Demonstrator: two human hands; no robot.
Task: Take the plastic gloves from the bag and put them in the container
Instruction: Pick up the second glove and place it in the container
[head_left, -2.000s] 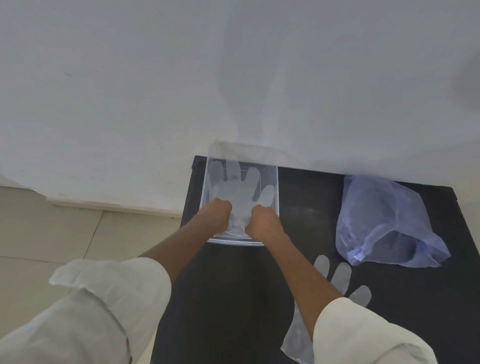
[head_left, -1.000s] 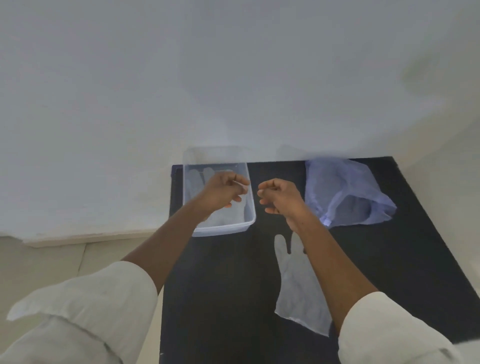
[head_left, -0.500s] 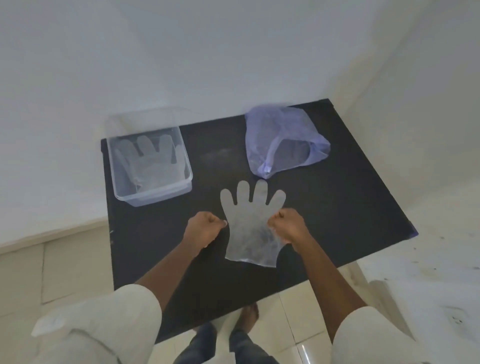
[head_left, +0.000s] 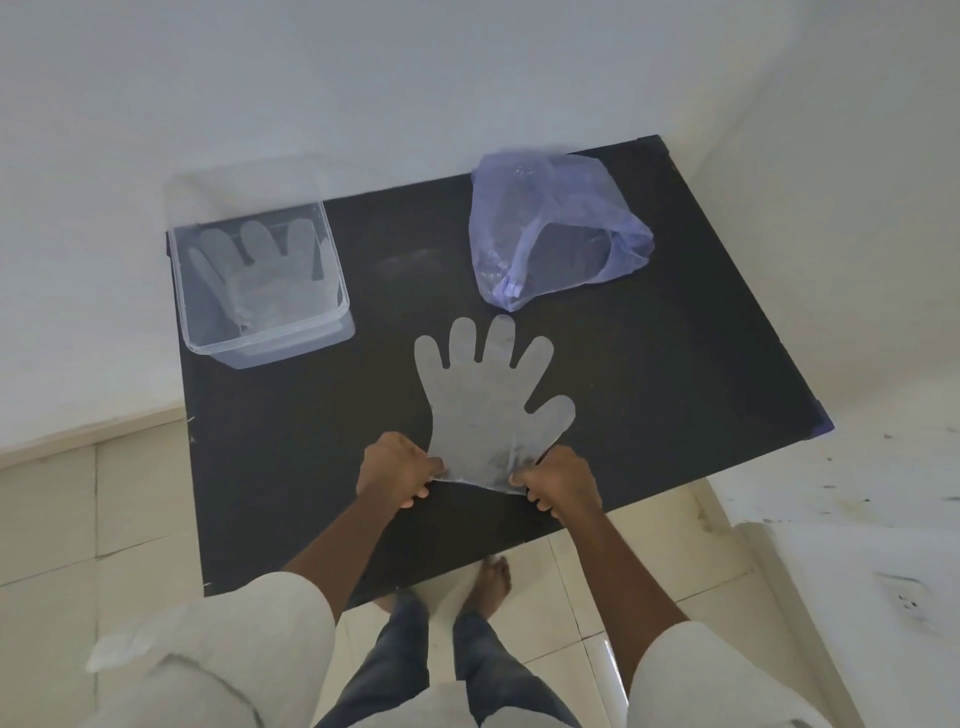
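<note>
A clear plastic glove (head_left: 485, 397) lies flat on the black table (head_left: 675, 374), fingers pointing away from me. My left hand (head_left: 397, 470) pinches the left corner of its cuff and my right hand (head_left: 558, 486) pinches the right corner. A clear plastic container (head_left: 340, 317) stands at the table's far left corner with another plastic glove (head_left: 265, 275) lying in it. A crumpled bluish transparent bag (head_left: 550, 239) rests at the far middle of the table, its mouth facing right.
White walls close in behind and to the right of the table. A white ledge (head_left: 857, 478) runs along the right. Tiled floor (head_left: 62, 509) shows at the left, and my legs and bare feet below the table's near edge.
Both hands left the container, came back toward me and took hold of the second glove's cuff corners. The view has tilted down and pulled back from the table.
</note>
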